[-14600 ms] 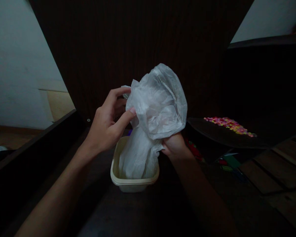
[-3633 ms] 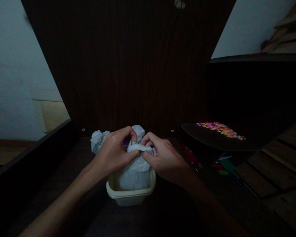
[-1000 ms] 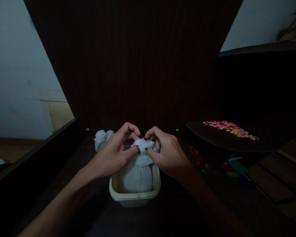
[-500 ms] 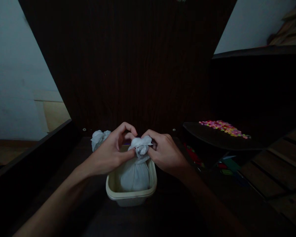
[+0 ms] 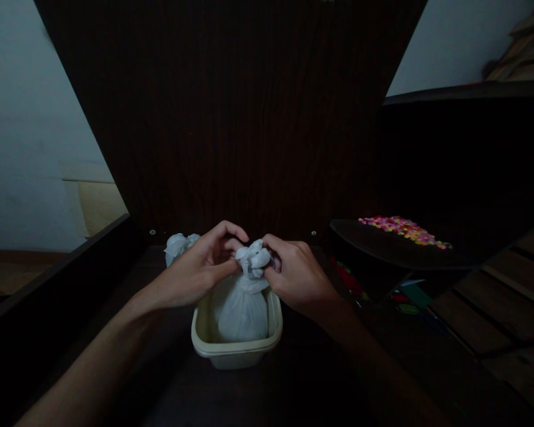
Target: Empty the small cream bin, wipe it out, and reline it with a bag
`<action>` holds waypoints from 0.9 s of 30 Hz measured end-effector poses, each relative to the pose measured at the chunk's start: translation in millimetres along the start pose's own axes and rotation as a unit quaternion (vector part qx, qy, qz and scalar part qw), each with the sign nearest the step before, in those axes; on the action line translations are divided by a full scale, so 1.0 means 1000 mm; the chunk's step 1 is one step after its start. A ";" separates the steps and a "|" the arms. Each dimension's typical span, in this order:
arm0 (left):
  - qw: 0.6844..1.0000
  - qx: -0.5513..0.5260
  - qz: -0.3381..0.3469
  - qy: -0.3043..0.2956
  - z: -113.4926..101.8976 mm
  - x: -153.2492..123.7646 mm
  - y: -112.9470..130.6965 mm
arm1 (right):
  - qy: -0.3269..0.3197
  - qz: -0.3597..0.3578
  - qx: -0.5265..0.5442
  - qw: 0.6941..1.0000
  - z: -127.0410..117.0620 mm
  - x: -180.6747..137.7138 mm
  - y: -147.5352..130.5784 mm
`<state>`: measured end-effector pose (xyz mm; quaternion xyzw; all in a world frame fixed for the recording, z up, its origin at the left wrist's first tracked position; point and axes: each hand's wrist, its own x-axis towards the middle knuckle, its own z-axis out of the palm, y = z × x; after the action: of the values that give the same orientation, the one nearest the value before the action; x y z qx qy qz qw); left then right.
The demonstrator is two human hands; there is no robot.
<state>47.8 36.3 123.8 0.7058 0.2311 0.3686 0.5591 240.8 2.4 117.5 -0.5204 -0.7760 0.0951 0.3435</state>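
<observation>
Left hand and right hand pinched on knot of white bag. Bag seated in beige tub, centre of dark table. Neck tied; tightening apparently unfinished.

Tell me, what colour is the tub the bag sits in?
Cream, or pale beige, tub; the head view shows it, dimly lit.
</observation>
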 end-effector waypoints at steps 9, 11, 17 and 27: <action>0.999 -0.020 0.027 0.016 -0.002 0.002 -0.005 | 0.042 -0.031 -0.009 0.999 0.005 0.001 0.001; 0.994 0.070 0.046 0.072 -0.002 0.003 -0.006 | 0.045 -0.025 -0.003 0.999 0.004 0.000 0.001; 0.990 0.138 -0.036 -0.011 -0.006 0.001 -0.002 | 0.065 -0.025 0.049 0.996 0.002 -0.001 -0.002; 0.999 0.012 -0.038 0.007 -0.003 0.005 -0.007 | 0.022 -0.004 0.063 0.998 0.000 -0.002 -0.001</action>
<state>49.1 44.0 118.5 0.7006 0.2662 0.3493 0.5624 240.5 0.4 117.7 -0.4965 -0.7628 0.1307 0.3930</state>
